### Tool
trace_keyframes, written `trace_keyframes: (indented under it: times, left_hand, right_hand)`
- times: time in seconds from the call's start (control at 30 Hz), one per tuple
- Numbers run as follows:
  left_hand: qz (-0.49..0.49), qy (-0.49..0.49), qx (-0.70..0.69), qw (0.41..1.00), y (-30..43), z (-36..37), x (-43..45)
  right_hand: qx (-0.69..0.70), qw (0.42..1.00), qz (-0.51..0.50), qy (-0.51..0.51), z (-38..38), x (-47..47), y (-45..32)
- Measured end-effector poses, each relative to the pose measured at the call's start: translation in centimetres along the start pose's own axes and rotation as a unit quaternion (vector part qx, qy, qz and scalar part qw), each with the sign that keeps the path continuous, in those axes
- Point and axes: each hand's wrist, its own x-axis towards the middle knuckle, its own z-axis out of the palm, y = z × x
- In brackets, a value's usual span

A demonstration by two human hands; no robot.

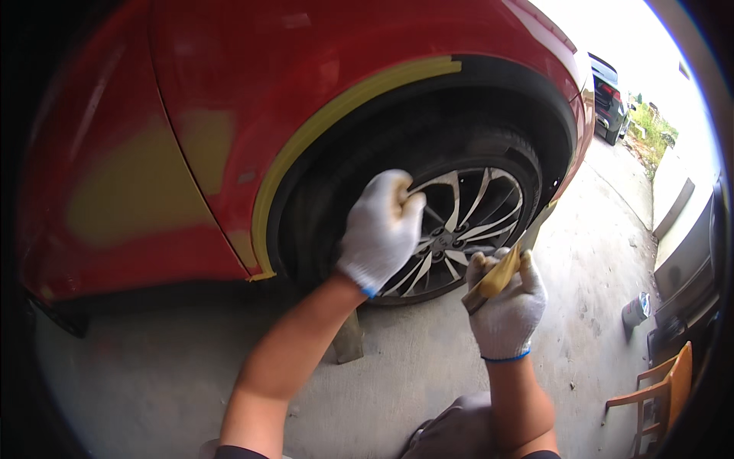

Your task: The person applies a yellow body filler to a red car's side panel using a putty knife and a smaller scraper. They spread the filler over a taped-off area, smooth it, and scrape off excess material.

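Note:
My left hand [385, 229], in a white knit glove with stained fingertips, is curled in front of the tyre [519, 150]. Nothing shows in its fingers, though motion blurs them. Lower right, my gloved right hand [509, 310] grips a roll of yellow masking tape [498, 277]. A pale strip [536, 229] runs from that roll up towards the lower edge of the red bumper; its exact attachment is unclear. Yellow tape [321, 123] follows the red car's front wheel arch, from the lower rear corner to just past the top. Beyond its end, the black arch trim [504, 72] is bare.
Dull yellowish patches [143, 183] mark the red door and fender. A block [348, 338] stands on the concrete floor [401, 367] below the tyre. To the right are a small bucket [635, 310] and a wooden chair [668, 390]. A dark car [609, 100] is parked outside.

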Motion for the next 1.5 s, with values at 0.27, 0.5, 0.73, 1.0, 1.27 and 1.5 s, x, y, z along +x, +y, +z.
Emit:
trace_keyframes:
  times: [0.27,0.5,0.73,1.0,1.27,1.5]
  left_hand:
    - [-0.003,-0.172,0.317,0.933,3.1,5.9,13.1]
    - [0.183,-0.219,0.262,0.922,-2.2,8.2,15.0]
    - [0.356,-0.046,0.383,0.851,-2.3,8.0,12.3]
    - [0.088,-0.052,0.282,0.954,-0.8,9.2,13.4]
    - [0.312,-0.020,0.364,0.877,-2.8,12.9,14.5]
    - [0.343,0.041,0.316,0.884,3.1,-2.0,2.1]
  right_hand:
    - [-0.057,0.996,-0.012,0.074,-1.7,1.0,0.5]
    - [-0.103,0.991,-0.042,0.072,-2.7,0.8,1.0]
    - [-0.130,0.983,-0.041,0.126,-1.0,1.2,1.7]
    - [-0.140,0.982,-0.011,0.130,-1.4,0.9,1.2]
    - [-0.134,0.979,-0.002,0.155,-6.7,4.2,0.5]
    - [-0.370,0.906,-0.161,0.131,-1.4,1.2,1.3]
